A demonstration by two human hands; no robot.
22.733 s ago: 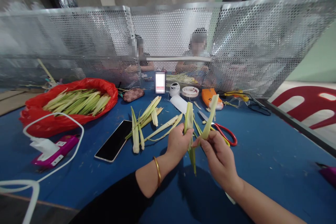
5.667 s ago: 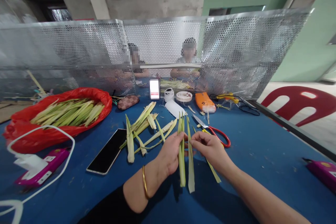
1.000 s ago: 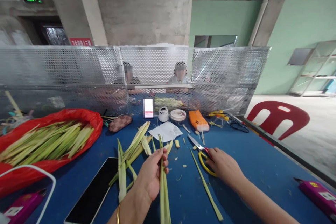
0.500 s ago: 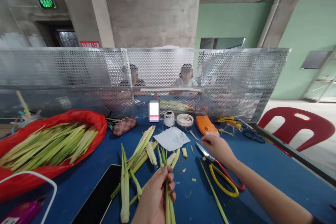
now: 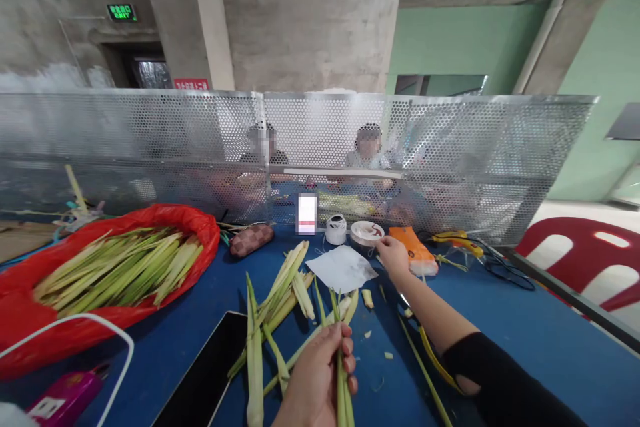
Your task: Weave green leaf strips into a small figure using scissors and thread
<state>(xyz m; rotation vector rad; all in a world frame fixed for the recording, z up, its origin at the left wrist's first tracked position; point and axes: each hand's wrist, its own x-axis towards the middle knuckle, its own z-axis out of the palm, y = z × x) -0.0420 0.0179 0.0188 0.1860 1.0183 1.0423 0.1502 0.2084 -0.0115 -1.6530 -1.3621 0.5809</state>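
My left hand (image 5: 320, 373) is closed around a small bundle of green plant stalks (image 5: 342, 390), held upright in front of me. Its fingers wrap the stalks just below their tips. My right hand (image 5: 393, 257) reaches forward, fingers drawn together at the right edge of a white roll of tape (image 5: 367, 232); whether they pinch the roll or something small there is hidden. Beneath my right forearm lie scissors (image 5: 434, 355), largely covered, with a yellow handle showing. Loose pale-green stalks (image 5: 255, 360) lie left of my left hand. A white sheet of paper (image 5: 341, 268) is beyond it.
A red plastic bag (image 5: 165, 293) full of stalks stands at left. Near it are a dark tablet-like device (image 5: 205, 373) and a purple tool (image 5: 67, 400). A string spool (image 5: 335, 230), checkered pouch (image 5: 251, 240) and orange packet (image 5: 414, 250) line the back, before a perforated metal screen (image 5: 320, 120).
My right hand has moved forward and left, from above the scissors' blades to the tape roll. The left hand keeps its hold on the stalks. The whole view has shifted slightly left.
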